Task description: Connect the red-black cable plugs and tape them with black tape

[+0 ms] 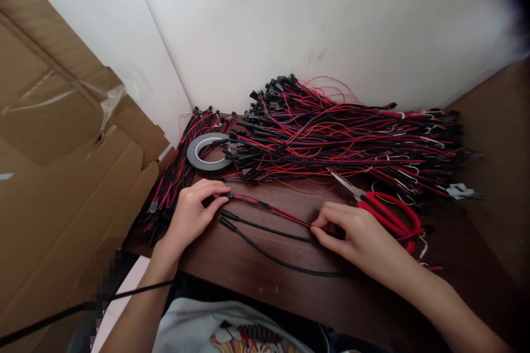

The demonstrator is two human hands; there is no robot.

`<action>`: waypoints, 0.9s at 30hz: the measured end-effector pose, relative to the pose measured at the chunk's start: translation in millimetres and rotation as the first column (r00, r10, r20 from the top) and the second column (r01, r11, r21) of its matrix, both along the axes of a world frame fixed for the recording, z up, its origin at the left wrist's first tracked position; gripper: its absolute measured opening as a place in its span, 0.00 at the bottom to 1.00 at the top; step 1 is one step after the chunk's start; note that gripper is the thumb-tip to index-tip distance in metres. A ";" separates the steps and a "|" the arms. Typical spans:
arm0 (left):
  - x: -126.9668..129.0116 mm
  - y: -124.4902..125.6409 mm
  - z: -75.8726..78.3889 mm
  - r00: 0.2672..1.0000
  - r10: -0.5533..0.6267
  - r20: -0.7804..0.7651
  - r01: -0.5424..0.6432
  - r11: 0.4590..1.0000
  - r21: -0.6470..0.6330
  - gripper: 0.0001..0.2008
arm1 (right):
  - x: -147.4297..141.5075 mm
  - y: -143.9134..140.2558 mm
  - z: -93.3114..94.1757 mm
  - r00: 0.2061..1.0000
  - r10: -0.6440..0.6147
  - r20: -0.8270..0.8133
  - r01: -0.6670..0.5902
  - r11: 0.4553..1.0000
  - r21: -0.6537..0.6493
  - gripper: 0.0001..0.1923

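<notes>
Flattened cardboard [62, 138] leans along the left side, beside a dark brown surface [269, 281] that runs up to a white wall. The biggest thing on the surface is a heap of red and black wire harnesses [343, 138] piled against the wall, with a smaller bundle [174, 176] trailing down the left edge. A grey roll of tape [208, 151] lies flat between the 2 piles, touching the wires. Red-handled scissors [385, 210] lie just behind the right hand [356, 234], their blades pointing toward the heap. In front, 1 red and black wire [269, 208] is stretched between the hands: the left hand [192, 212] has its grip pinched closed on the connector end, and the right hand's grip is closed on the wire's other end, thumb against fingertips. 2 loose black cables [265, 242] lie on the surface just in front of that wire, between the hands.
</notes>
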State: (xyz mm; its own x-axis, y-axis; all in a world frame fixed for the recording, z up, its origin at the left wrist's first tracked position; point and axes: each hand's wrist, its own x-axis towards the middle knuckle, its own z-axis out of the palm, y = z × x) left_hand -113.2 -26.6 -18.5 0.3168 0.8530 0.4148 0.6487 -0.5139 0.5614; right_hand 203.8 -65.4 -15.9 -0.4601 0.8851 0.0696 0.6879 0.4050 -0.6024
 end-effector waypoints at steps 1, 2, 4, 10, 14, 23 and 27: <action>0.1 -0.3 0.3 1.000 0.005 0.001 -0.005 1.000 -0.003 0.06 | -0.2 -0.7 -1.0 1.000 0.006 0.014 -0.007 1.000 0.025 0.08; 0.3 -0.7 0.7 1.000 0.009 0.001 -0.009 1.000 -0.004 0.06 | -0.4 -1.4 -2.0 1.000 0.010 0.026 -0.012 0.999 0.048 0.08; 0.7 -1.3 1.5 1.000 0.017 -0.002 -0.017 1.000 -0.003 0.06 | -0.8 -2.5 -3.7 0.999 0.010 0.043 -0.013 0.996 0.084 0.08; 0.8 -1.1 2.2 1.000 0.002 -0.011 -0.002 1.000 0.004 0.05 | -1.6 -2.1 -4.7 0.999 0.007 0.043 -0.010 0.996 0.086 0.08; 0.4 -0.4 2.1 1.000 -0.003 -0.018 0.003 1.000 -0.021 0.06 | -1.2 -0.6 -2.6 1.000 0.003 0.027 -0.005 0.998 0.067 0.07; 0.7 -0.6 5.7 0.996 0.013 -0.087 -0.016 0.999 -0.036 0.06 | 0.8 0.1 -1.2 1.000 -0.001 -0.015 0.000 1.000 -0.026 0.08; -1.8 0.0 5.0 0.998 -0.007 -0.069 0.000 0.995 -0.102 0.06 | -0.3 1.0 -1.1 1.000 -0.004 -0.019 0.004 1.000 -0.030 0.09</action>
State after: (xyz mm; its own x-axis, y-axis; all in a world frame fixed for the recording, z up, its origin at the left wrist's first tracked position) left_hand -115.0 -26.6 -13.5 0.3447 0.8886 0.3026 0.6858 -0.4585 0.5652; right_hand 203.5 -64.4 -16.9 -0.4553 0.8888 0.0516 0.6779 0.3837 -0.6271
